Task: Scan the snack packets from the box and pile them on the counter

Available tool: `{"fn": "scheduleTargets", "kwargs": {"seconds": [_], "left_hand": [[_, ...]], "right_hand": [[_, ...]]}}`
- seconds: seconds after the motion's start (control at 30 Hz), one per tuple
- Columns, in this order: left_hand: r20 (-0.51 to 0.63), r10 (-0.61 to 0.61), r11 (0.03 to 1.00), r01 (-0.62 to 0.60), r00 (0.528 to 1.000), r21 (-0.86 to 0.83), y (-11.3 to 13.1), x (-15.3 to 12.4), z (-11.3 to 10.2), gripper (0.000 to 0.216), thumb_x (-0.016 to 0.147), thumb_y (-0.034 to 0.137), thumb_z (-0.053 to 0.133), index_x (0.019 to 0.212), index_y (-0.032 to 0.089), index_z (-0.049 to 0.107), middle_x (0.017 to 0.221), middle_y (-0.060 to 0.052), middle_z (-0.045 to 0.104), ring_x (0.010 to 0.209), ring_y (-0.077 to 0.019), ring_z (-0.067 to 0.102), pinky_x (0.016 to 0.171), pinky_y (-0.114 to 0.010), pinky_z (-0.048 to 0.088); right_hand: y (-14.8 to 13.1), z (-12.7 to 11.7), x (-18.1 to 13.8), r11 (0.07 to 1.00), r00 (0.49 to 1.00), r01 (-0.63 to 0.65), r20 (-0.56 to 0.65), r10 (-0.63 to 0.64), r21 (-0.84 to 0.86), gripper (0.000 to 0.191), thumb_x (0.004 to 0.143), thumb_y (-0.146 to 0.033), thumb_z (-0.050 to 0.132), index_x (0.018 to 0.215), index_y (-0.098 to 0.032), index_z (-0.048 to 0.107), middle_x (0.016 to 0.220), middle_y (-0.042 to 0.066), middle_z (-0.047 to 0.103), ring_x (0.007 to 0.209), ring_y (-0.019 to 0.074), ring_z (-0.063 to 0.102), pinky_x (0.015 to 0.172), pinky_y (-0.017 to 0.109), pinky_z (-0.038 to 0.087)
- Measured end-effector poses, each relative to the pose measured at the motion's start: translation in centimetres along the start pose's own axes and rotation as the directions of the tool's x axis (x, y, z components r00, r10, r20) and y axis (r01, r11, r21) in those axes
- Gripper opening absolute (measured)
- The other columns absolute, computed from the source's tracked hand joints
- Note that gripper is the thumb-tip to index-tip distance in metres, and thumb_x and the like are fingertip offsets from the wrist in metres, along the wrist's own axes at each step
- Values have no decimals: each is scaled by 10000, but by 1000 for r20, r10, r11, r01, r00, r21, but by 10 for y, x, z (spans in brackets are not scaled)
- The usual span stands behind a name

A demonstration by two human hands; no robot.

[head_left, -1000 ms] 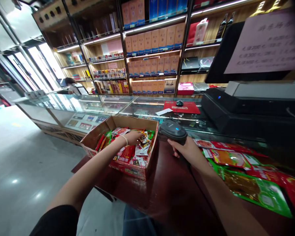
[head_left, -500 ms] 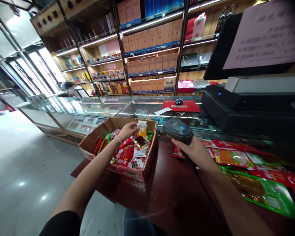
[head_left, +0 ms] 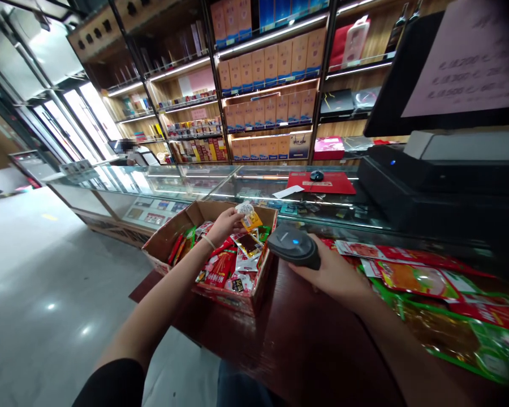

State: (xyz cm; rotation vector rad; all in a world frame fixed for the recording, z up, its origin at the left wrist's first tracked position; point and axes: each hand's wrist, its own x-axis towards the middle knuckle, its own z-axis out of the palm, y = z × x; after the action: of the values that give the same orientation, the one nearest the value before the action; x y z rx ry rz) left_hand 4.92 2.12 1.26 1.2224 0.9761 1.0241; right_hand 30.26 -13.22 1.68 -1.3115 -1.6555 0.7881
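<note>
My left hand (head_left: 228, 224) pinches a small snack packet (head_left: 251, 219), yellow below and whitish with print on top, above the right side of a cardboard box (head_left: 233, 301). Inside the box lie several red snack packets (head_left: 218, 267), along with green and white ones. A black barcode scanner (head_left: 294, 246) with a lit blue light is gripped in my right hand (head_left: 328, 265). Its head points left toward the packet, close to the box's right edge but apart from the packet. Most of the scanner's handle is hidden by my hand.
Red and green snack packets (head_left: 441, 333) lie on the dark wooden table (head_left: 297, 339) at the right. Behind it stands a glass counter (head_left: 254, 183) with a mouse (head_left: 316, 176) on a red mat. A monitor (head_left: 390, 79) rises at the right. Far left, a person (head_left: 131, 151) sits behind the counter.
The scanner in my right hand has moved left and down, nearer the packet. My left hand has tilted the packet, so its printed face shows more. The view has shifted slightly.
</note>
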Motion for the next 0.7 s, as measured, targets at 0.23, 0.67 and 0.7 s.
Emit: {"fn": "scheduleTargets", "kwargs": {"seconds": [0.23, 0.67, 0.7], "left_hand": [[35, 0, 997, 3, 999, -75, -3, 0, 0, 279, 796, 274, 676, 1024, 142, 583, 864, -75, 716, 759, -184, 703, 763, -352, 588], [111, 100, 910, -136, 989, 392, 7, 0, 41, 265, 780, 345, 673, 920, 171, 530, 836, -9, 664, 683, -140, 650, 635, -266, 547], [162, 131, 842, -197, 978, 502, 6, 0, 53, 238, 790, 344, 655, 910, 174, 540, 836, -11, 668, 688, -146, 649, 639, -266, 537]], "right_hand": [[9, 10, -1, 994, 999, -17, 37, 21, -112, 409, 749, -394, 743, 1142, -294, 697, 1064, 35, 757, 1020, 342, 690, 816, 405, 530], [-1, -60, -5, 997, 966, -62, -253, 51, -36, 332, 777, -451, 719, 979, -192, 672, 563, 5, 644, 409, 158, 539, 399, 267, 407], [1, -69, -6, 998, 957, -56, -286, 50, -13, 315, 773, -461, 723, 926, -193, 659, 526, -7, 614, 406, 158, 534, 399, 267, 408]]}}
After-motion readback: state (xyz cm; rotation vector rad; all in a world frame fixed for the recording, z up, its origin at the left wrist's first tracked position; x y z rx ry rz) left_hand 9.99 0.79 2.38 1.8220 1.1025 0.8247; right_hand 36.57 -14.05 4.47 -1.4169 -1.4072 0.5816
